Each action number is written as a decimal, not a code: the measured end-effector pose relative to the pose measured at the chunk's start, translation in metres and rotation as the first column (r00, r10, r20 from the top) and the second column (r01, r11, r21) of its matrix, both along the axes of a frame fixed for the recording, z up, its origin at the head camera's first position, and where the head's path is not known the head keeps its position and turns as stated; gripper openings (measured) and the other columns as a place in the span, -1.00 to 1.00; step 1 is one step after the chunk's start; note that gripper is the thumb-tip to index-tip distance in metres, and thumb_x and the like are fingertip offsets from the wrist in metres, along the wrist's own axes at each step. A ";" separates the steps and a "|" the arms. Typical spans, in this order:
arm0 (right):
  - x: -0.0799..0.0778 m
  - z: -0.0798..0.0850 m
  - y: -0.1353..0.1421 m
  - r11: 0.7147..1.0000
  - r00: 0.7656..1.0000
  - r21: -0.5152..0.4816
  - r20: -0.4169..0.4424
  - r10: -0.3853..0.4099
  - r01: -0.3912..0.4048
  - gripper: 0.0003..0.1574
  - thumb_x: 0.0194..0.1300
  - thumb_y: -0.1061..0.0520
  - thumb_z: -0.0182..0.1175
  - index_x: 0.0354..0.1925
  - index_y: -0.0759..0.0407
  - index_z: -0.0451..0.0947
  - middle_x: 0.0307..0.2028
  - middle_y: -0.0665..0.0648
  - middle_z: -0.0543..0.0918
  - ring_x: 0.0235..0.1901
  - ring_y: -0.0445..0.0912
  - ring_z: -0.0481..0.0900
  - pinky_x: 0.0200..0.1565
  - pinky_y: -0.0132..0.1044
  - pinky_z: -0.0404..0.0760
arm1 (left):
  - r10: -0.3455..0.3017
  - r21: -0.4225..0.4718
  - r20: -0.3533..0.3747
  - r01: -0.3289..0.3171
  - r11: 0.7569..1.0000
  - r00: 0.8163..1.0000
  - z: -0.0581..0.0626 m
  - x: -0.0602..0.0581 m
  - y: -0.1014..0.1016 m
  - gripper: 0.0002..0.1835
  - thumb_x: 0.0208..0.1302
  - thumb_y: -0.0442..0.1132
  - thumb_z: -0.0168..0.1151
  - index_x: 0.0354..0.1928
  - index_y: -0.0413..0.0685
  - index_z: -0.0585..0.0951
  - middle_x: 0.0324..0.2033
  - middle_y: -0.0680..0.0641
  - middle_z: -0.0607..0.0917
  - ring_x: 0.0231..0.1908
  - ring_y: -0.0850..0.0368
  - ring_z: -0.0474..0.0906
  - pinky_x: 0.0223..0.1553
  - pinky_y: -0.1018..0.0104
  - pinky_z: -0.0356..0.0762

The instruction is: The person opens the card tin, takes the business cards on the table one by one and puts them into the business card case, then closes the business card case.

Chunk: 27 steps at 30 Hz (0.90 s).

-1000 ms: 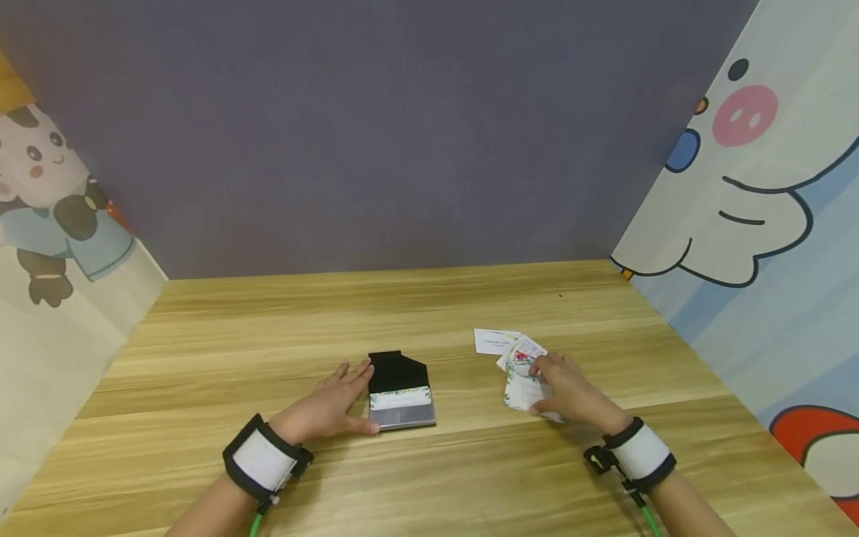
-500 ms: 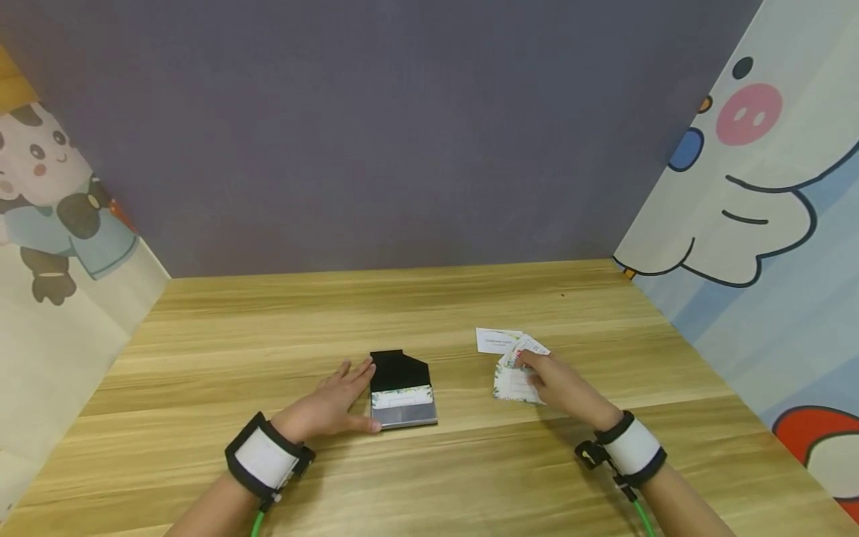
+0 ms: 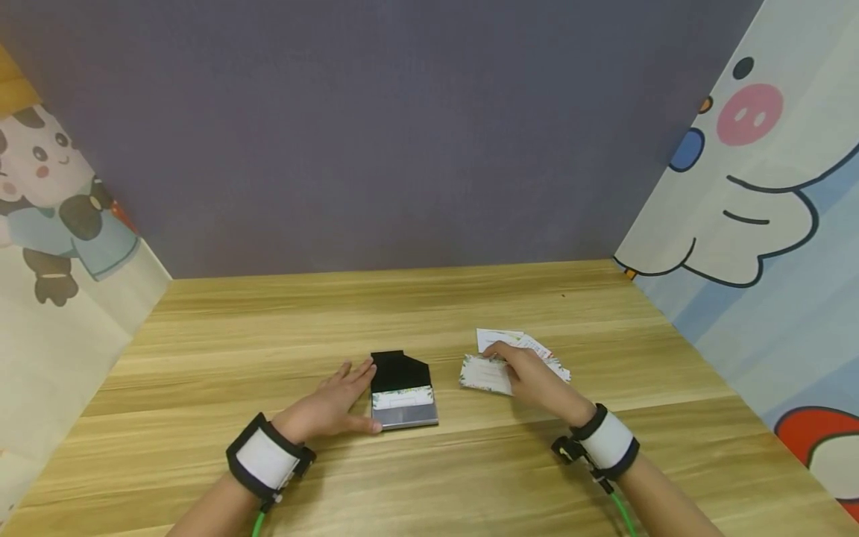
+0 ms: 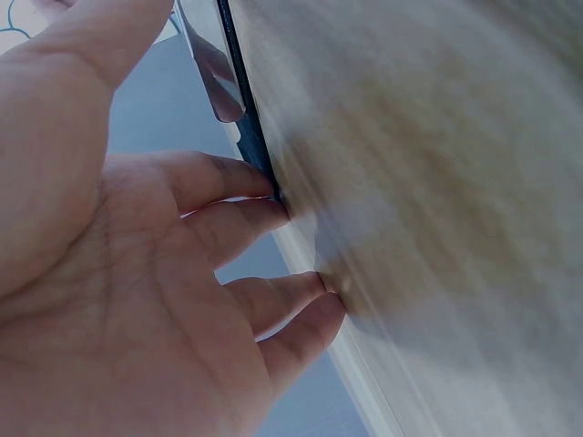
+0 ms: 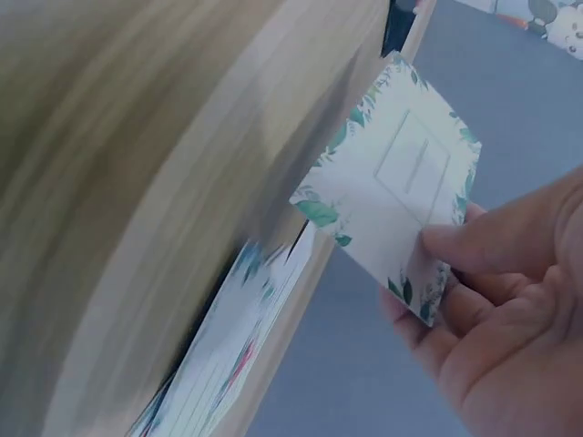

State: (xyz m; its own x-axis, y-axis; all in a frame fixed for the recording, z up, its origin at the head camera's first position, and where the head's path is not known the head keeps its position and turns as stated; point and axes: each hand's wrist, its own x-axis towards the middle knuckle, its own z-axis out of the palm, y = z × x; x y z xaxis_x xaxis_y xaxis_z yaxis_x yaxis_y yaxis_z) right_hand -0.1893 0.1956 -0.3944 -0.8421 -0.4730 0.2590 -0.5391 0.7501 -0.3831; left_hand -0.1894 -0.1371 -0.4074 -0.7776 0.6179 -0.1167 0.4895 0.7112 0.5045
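An open business card holder (image 3: 405, 415) lies on the wooden table, its black lid folded back and a leaf-bordered card showing above its silvery pocket. My left hand (image 3: 335, 406) rests at its left side with straight fingers; in the left wrist view the fingertips touch the holder's edge (image 4: 250, 146) and the tabletop. My right hand (image 3: 542, 382) pinches a white business card (image 5: 387, 173) with green leaf borders between thumb and fingers, raised off the table in the right wrist view. Other business cards (image 3: 498, 339) lie overlapping behind and under this hand, partly hidden.
The wood-grain table (image 3: 282, 313) ends at a dark grey panel (image 3: 389, 142) at the back. Cartoon-printed walls (image 3: 725, 224) stand at both sides. A band with a green cable (image 3: 624, 514) is worn on each wrist.
My right hand has picked up one business card from the loose cards and moved left with it, towards the card holder. My left hand and the holder stay in place.
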 end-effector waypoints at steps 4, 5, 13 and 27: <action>-0.002 0.002 -0.013 0.999 1.000 -0.027 -0.008 0.024 -0.024 -0.55 0.10 0.57 -0.09 -0.10 0.28 0.48 -0.18 0.23 0.66 -0.16 0.02 0.58 -0.20 -0.09 0.64 | 0.000 -0.002 0.002 0.000 1.000 1.000 0.000 0.000 0.000 0.02 -0.01 0.17 0.24 0.34 -0.31 0.07 0.39 -0.28 0.00 0.30 -0.43 -0.21 0.22 -0.43 -0.12; -0.002 0.002 -0.016 0.999 1.000 -0.032 -0.010 0.028 -0.029 -0.55 0.10 0.57 -0.08 -0.10 0.27 0.49 -0.18 0.23 0.66 -0.14 0.04 0.58 -0.19 -0.07 0.64 | 0.000 -0.002 0.004 0.000 1.000 1.000 -0.001 0.000 0.000 0.02 -0.01 0.17 0.24 0.34 -0.31 0.06 0.39 -0.28 0.00 0.30 -0.43 -0.22 0.22 -0.43 -0.12; -0.007 0.006 -0.041 0.993 0.996 -0.078 -0.031 0.083 -0.085 -0.62 0.11 0.53 0.00 -0.19 0.22 0.55 -0.26 0.16 0.69 -0.26 -0.07 0.60 -0.26 -0.14 0.66 | 0.002 0.013 0.010 -0.002 1.000 1.000 -0.001 -0.001 0.000 0.02 -0.02 0.17 0.25 0.34 -0.31 0.06 0.40 -0.27 -0.01 0.30 -0.43 -0.22 0.19 -0.47 -0.11; -0.009 0.010 -0.080 0.988 0.992 -0.083 -0.015 0.126 -0.127 -0.61 0.14 0.47 0.00 -0.18 0.12 0.56 -0.21 0.08 0.70 -0.22 -0.18 0.58 -0.25 -0.23 0.66 | 0.007 0.017 0.014 -0.007 1.000 1.000 -0.001 0.000 0.000 0.02 -0.02 0.16 0.25 0.34 -0.32 0.06 0.39 -0.28 -0.01 0.30 -0.43 -0.22 0.21 -0.45 -0.11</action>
State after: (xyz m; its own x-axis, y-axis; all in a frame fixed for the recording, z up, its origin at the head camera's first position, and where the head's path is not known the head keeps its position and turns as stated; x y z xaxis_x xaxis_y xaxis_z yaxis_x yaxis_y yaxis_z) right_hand -0.1983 0.1159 -0.3842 -0.7742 -0.5521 0.3097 -0.6316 0.6412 -0.4359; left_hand -0.1898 -0.1369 -0.4083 -0.7801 0.6146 -0.1173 0.4776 0.7059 0.5231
